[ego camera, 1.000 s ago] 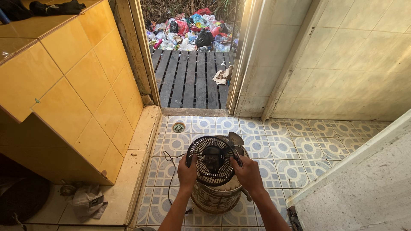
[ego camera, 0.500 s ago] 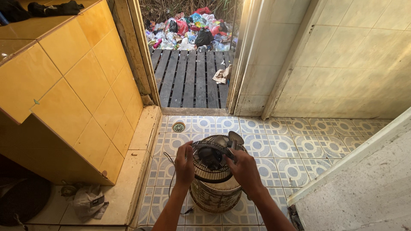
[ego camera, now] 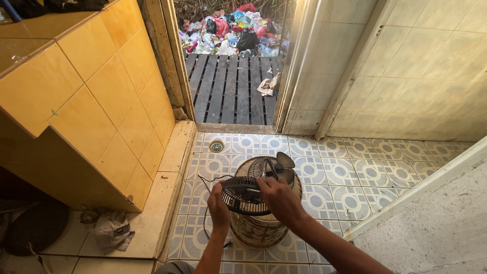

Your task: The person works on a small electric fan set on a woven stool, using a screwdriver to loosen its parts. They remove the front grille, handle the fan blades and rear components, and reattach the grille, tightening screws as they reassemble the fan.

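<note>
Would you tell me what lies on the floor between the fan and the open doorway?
In the head view, only patterned floor tiles and a small round drain lie between the fan and the doorway.

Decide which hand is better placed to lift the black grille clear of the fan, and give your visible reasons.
Probably the right hand: it lies over the top of the black grille, fingers near its hub. The left hand only grips the near rim, steadying it above the fan.
</note>
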{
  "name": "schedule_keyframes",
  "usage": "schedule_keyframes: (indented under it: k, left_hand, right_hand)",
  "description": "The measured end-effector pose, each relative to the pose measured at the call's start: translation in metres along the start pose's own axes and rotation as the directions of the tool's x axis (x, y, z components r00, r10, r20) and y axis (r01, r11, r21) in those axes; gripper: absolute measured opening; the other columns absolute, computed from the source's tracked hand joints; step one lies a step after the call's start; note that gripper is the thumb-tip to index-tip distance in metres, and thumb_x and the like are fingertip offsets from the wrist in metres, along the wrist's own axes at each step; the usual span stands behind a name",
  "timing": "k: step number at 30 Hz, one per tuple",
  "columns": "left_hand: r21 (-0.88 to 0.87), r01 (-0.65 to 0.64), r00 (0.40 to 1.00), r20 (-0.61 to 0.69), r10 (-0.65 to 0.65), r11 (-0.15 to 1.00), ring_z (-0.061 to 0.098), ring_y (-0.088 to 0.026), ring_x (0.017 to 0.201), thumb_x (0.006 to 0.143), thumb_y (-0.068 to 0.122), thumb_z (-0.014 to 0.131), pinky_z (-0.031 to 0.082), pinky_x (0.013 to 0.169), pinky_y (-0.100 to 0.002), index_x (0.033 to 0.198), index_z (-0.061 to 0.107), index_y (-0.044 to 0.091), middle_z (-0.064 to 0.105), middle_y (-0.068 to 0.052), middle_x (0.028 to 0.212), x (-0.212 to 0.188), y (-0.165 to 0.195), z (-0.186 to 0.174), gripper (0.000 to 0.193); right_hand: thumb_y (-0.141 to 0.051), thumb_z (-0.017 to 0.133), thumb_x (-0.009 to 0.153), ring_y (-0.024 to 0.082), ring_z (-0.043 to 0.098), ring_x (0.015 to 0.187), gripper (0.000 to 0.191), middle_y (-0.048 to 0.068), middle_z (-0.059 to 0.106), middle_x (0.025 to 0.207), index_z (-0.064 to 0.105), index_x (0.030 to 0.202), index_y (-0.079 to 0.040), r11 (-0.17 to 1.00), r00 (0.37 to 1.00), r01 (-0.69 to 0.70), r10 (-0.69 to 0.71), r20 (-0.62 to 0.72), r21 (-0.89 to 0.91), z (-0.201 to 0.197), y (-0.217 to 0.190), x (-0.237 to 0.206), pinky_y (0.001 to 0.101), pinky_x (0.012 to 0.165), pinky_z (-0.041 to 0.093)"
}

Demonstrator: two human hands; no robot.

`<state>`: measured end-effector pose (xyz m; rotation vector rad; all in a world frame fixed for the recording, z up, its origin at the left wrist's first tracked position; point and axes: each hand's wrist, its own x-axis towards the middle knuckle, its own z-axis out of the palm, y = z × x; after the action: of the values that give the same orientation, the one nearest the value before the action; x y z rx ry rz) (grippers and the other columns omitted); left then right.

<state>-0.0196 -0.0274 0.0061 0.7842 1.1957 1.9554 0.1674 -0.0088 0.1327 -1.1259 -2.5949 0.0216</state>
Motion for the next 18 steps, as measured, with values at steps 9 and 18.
schedule_keyframes:
  k: [9,18]
  left_hand:
    - [0.497,-0.569,0.767,0.609,0.204,0.655,0.078,-0.030,0.084,0.075,0.030,0.085,0.060,0.073,-0.040,0.114,0.072,0.006,0.077,-0.013,0.098,0.008,0.091,0.008,0.048]
    - [0.453,-0.669,0.721,0.587,0.368,0.589,0.078,-0.027,0.082,0.078,0.006,0.076,0.060,0.069,-0.035,0.102,0.077,0.010,0.079,-0.007,0.093,0.009,0.080,0.003,0.024]
  right_hand:
    - [-0.004,0.072,0.084,0.034,0.063,0.078,0.045,0.015,0.068,0.094,0.065,0.128,-0.002,0.996,0.996,-0.025,0.032,-0.079,0.090,-0.006,-0.007,-0.012,0.0432,0.068,0.054]
    - [-0.033,0.086,0.082,0.021,0.076,0.091,0.061,0.015,0.077,0.103,0.066,0.131,-0.004,0.788,0.957,-0.234,0.291,-0.009,0.569,-0.016,-0.010,-0.026,0.0381,0.077,0.060]
